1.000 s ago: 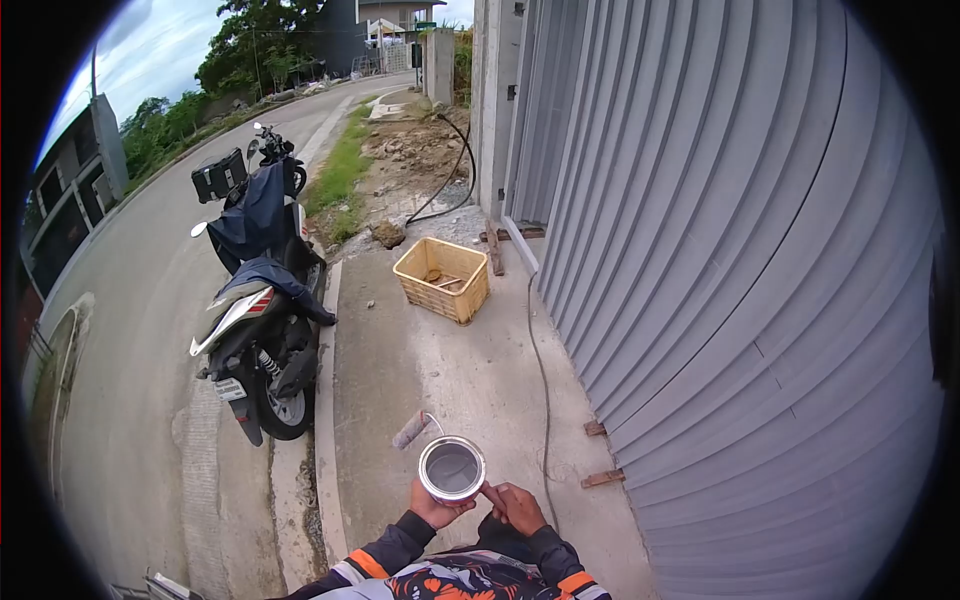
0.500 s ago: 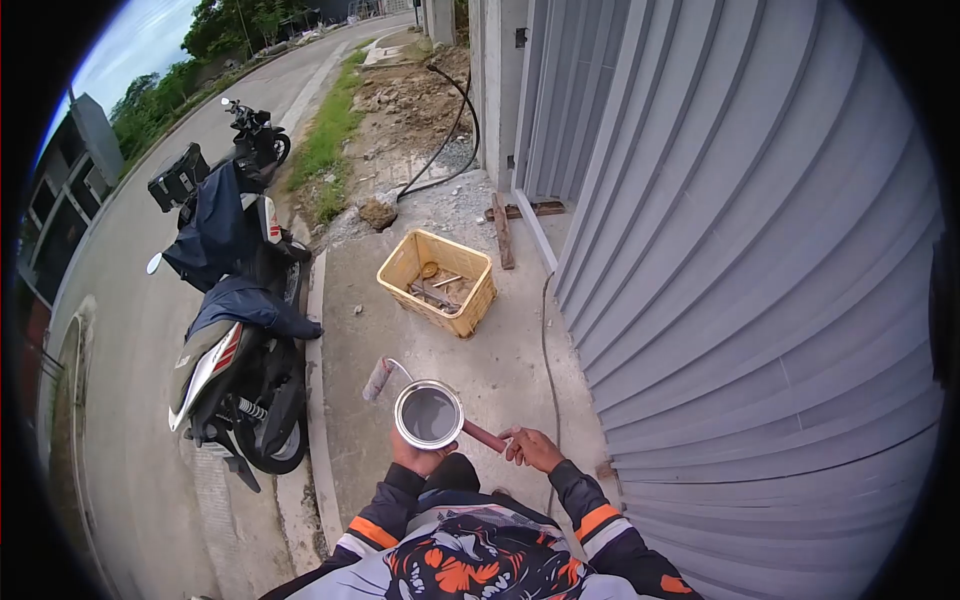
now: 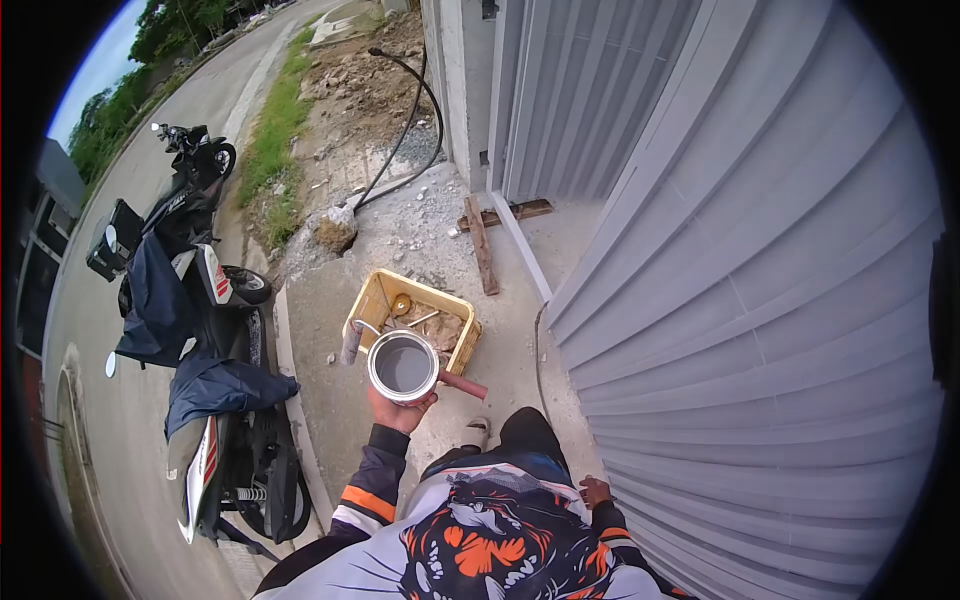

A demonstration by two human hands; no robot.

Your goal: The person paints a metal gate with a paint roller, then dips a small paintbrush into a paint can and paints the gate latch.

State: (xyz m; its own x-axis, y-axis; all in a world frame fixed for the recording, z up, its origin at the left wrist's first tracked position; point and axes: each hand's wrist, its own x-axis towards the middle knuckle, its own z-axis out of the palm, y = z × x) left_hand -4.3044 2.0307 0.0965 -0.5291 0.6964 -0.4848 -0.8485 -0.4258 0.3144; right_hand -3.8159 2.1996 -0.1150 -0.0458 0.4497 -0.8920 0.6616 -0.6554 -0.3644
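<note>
My left hand (image 3: 398, 408) is wrapped round the underside of an open round can (image 3: 403, 366) with grey paint in it. A paint roller (image 3: 350, 342) shows beyond the can's left side, and its reddish handle (image 3: 464, 385) sticks out to the right of the can. How the roller is held there is partly hidden by the can. Down by my right side is my right hand (image 3: 596, 491), away from the can and near the grey corrugated gate (image 3: 700, 330); its fingers look loosely apart and nothing shows in them.
Behind the can stands a yellow crate (image 3: 462, 350) with sticks and scraps inside. Parked motorcycles (image 3: 240, 450) line the left. Wood pieces (image 3: 480, 245) lie by the gate's frame, a black hose (image 3: 430, 100) curves beyond, and a cable (image 3: 537, 365) runs along the ground.
My right hand has let go of the roller handle and dropped to my right side. The can and roller, with my left hand, now appear higher and further left, overlapping the crate.
</note>
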